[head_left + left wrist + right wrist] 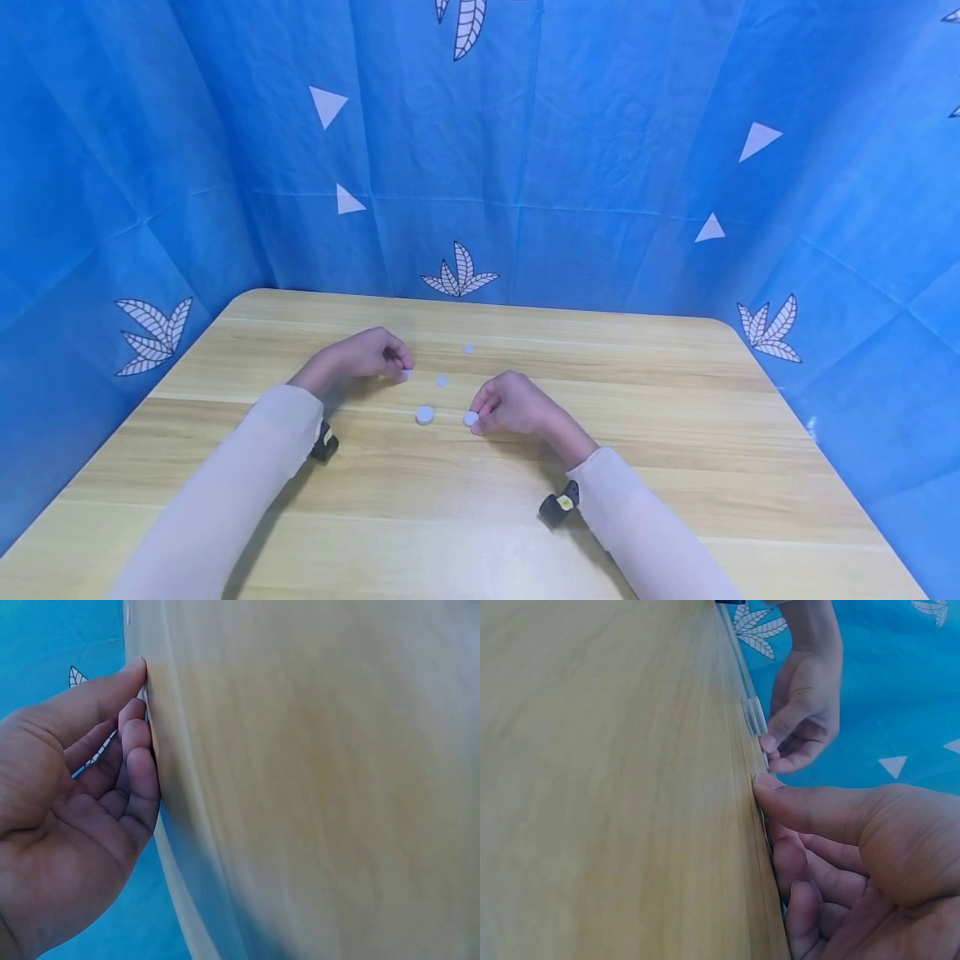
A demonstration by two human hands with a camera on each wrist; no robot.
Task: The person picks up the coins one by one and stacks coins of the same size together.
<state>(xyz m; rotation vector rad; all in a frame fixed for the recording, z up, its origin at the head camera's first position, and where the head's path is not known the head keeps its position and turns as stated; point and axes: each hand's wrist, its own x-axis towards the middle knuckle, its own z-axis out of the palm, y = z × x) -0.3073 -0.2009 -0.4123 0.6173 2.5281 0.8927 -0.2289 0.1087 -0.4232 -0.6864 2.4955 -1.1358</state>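
Observation:
Near the table's middle, my left hand (371, 354) pinches a small white disc (407, 374) between thumb and fingertips, low at the tabletop. To the right and nearer to me, my right hand (513, 406) holds another white disc (471, 418) by its edge. Between the hands lies a thicker white disc (424, 415), perhaps a stack; its layered edge (754, 716) shows in the right wrist view. A smaller white disc (442, 381) lies flat just beyond it. In the left wrist view, the fingers (139, 735) hide most of what they hold.
The smallest white disc (468, 349) lies farther back on the wood-grain table (450, 517). A blue curtain (600, 150) with white leaf and triangle prints surrounds the table's back and sides. Black wrist cameras are strapped at both sleeves.

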